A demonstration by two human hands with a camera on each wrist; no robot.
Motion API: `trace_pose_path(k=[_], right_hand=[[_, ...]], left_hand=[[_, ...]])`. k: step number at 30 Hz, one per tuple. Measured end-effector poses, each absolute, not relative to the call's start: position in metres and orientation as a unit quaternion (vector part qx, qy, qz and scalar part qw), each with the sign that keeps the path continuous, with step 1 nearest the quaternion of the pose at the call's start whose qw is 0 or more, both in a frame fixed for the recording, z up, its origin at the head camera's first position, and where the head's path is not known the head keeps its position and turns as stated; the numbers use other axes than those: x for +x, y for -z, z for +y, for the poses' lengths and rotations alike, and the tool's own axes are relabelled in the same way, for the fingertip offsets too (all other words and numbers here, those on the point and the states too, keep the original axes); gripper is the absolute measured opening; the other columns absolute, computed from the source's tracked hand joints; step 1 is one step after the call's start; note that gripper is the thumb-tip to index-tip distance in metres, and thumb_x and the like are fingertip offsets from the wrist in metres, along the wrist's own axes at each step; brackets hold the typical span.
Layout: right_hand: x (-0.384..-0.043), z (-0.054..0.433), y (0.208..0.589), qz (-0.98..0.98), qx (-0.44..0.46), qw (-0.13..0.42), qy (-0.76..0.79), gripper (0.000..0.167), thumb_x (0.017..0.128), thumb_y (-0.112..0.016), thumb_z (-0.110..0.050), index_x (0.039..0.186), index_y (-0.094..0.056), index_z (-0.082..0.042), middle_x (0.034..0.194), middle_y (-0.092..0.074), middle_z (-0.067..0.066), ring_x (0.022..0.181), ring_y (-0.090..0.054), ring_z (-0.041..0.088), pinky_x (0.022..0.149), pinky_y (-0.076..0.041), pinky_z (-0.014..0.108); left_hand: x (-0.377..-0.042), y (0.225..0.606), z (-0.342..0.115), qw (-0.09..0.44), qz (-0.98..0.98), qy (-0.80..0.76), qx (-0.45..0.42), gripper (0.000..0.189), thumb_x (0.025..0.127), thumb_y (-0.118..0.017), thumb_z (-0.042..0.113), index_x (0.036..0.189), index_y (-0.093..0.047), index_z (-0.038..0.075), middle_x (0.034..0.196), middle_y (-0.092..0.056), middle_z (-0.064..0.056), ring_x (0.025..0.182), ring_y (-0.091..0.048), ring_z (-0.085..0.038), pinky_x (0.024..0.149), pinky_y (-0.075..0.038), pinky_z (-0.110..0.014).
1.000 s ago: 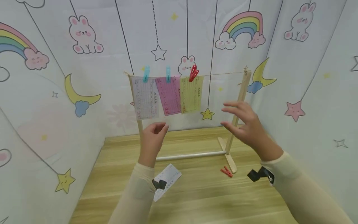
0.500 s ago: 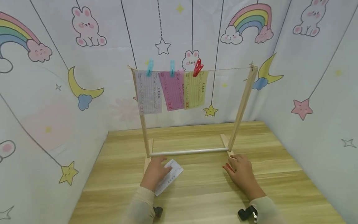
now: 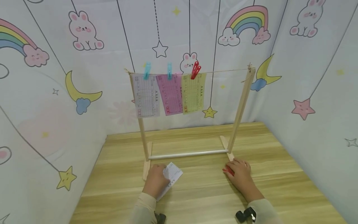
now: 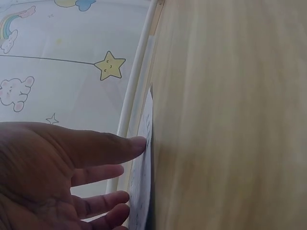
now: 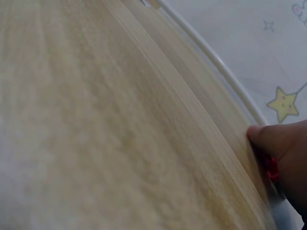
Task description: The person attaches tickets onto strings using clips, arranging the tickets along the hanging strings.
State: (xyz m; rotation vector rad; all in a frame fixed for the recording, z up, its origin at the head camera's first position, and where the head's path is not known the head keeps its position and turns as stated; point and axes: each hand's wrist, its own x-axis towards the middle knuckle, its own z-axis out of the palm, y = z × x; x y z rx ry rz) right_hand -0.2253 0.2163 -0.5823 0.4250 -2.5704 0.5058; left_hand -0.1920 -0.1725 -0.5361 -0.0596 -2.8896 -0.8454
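A white printed slip of paper (image 3: pixel 174 174) lies on the wooden tabletop in front of the rack. My left hand (image 3: pixel 156 181) is over its left part; in the left wrist view the thumb (image 4: pixel 136 145) touches the paper's face and the other fingers are slightly bent beside it. My right hand (image 3: pixel 240 175) is low at the rack's right foot, with thumb and fingers around a red clothespin (image 3: pixel 230 170). Only a little of that red clothespin (image 5: pixel 272 168) shows past the thumb in the right wrist view.
A wooden rack (image 3: pixel 242 109) with a string stands behind the hands, joined low by a white rod (image 3: pixel 188 154). White (image 3: pixel 146 96), pink (image 3: pixel 170 96) and yellow (image 3: pixel 193 95) slips hang left of centre, clipped by two blue clothespins (image 3: pixel 169 71) and red ones (image 3: pixel 195 71). Patterned cloth walls enclose the table.
Both hands have come down from in front of the hanging slips to the tabletop. The left now touches the white slip, and the right has closed its fingers around the red clothespin.
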Motion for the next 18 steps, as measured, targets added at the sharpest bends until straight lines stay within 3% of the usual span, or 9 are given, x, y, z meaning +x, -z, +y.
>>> trace_pose_path(k=[7,11,14,18], right_hand=[[-0.2233,0.2146,0.5812,-0.942,0.141,0.239,-0.188,0.034,0.084,-0.088,-0.027,0.11,-0.079,-0.008,0.105,-0.074,0.008,0.114,-0.06,0.041,0.104,-0.028,0.072],[-0.2214,0.2136,0.5775,-0.943,0.133,0.238,-0.19,0.033,0.084,-0.088,-0.026,0.11,-0.079,-0.009,0.103,-0.074,0.007,0.112,-0.059,0.041,0.104,-0.025,0.074],[-0.2209,0.2137,0.5756,-0.943,0.134,0.236,-0.191,0.032,0.084,-0.087,-0.025,0.11,-0.079,-0.008,0.102,-0.073,0.008,0.113,-0.058,0.041,0.104,-0.023,0.075],[-0.2213,0.215,0.578,-0.943,0.134,0.235,-0.192,0.032,0.084,-0.088,-0.024,0.111,-0.079,-0.008,0.102,-0.074,0.008,0.113,-0.058,0.041,0.105,-0.023,0.075]], left_hand=[[-0.1902,0.537,-0.1726,0.038,-0.957,0.289,0.007,0.071,0.071,-0.089,0.011,0.136,-0.062,-0.001,0.113,-0.067,-0.023,0.103,-0.062,-0.039,0.088,-0.052,-0.06],[-0.1912,0.5352,-0.1737,0.028,-0.958,0.284,0.016,0.078,0.071,-0.091,0.014,0.139,-0.057,-0.003,0.11,-0.069,-0.024,0.095,-0.065,-0.038,0.083,-0.052,-0.06],[-0.1914,0.5338,-0.174,0.024,-0.959,0.282,0.013,0.074,0.071,-0.092,0.015,0.134,-0.059,-0.006,0.102,-0.07,-0.021,0.085,-0.065,-0.033,0.077,-0.053,-0.056],[-0.1903,0.5351,-0.1737,0.025,-0.957,0.287,0.008,0.054,0.072,-0.091,0.015,0.116,-0.067,-0.005,0.091,-0.068,-0.012,0.079,-0.063,-0.026,0.072,-0.053,-0.049]])
